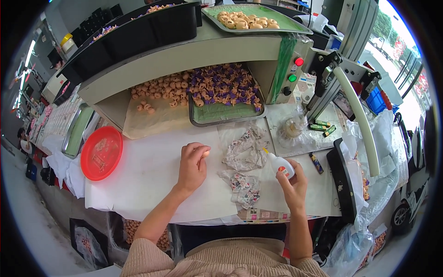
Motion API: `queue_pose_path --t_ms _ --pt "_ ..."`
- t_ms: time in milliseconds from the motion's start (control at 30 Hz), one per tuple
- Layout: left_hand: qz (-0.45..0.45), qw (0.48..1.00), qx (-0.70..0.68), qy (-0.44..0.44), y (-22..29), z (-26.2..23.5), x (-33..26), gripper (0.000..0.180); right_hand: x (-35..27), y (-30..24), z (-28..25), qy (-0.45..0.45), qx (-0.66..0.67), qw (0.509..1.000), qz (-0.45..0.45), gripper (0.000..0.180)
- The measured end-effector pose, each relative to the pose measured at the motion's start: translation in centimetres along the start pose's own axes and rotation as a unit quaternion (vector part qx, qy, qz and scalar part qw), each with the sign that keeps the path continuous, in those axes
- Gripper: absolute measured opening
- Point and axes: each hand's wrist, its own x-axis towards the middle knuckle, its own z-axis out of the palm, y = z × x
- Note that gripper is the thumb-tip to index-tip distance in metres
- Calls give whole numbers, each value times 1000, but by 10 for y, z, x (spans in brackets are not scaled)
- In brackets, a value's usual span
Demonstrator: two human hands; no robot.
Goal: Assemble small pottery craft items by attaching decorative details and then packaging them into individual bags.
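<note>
Over the white-covered worktop, my left hand is closed in a pinch around a small peach-coloured piece, mostly hidden by the fingers. My right hand grips a small white glue bottle, tilted with its yellow nozzle toward the upper left. Between the hands lie two crumpled floral cloths. Behind them, under the shelf, a tray holds many purple and peach figures. Round peach pieces are heaped on brown paper to its left.
A red round plastic lid or tray sits at the left edge. At right stand a hand-lever press, several batteries and a black bin. The shelf above carries a black trough and a tray of peach pieces.
</note>
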Motion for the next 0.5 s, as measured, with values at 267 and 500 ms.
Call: queue_pose_path --t_ms 267,500 --pt "-381 747 -544 18 42 -22 1 32 -17 -27 3 -26 277 944 178 33" --pt "-429 487 -759 -54 36 -12 -16 34 -27 -31 13 -17 313 937 153 37"
